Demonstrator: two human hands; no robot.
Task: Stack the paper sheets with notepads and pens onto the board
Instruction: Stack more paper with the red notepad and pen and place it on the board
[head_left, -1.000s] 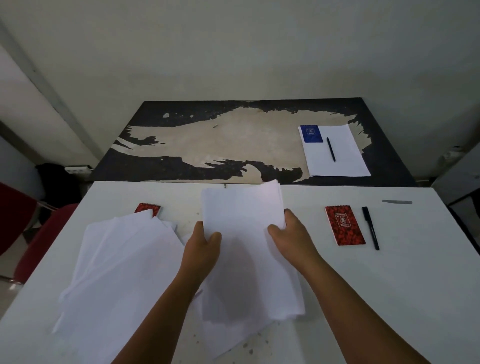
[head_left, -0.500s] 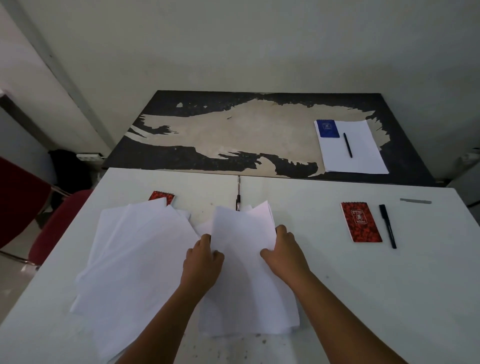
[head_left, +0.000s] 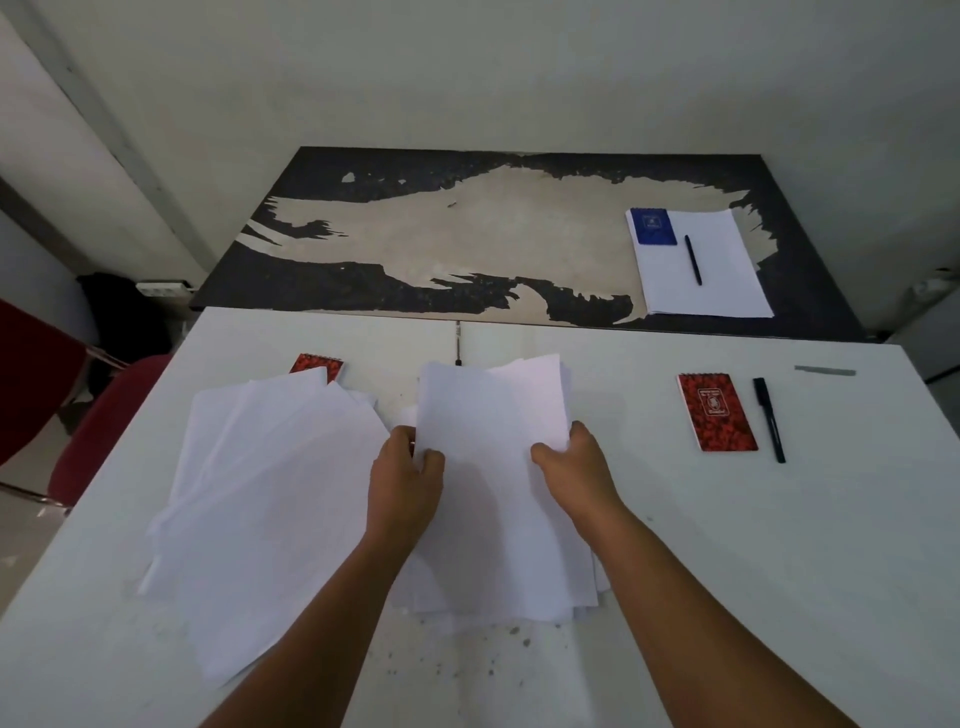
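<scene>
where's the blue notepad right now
In the head view, the blue notepad lies far right on the board, on the top-left corner of a paper stack, beside a black pen.

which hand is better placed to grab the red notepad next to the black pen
Probably the right hand: the red notepad and black pen lie on its side of the table.

The loose sheets (head_left: 270, 499) cover most of the left red notepad (head_left: 317, 365). A pen (head_left: 457, 343) runs under the held stack (head_left: 493, 467). Both hands' fingers are tucked behind paper. The notepads' cover print is too small to read.
</scene>
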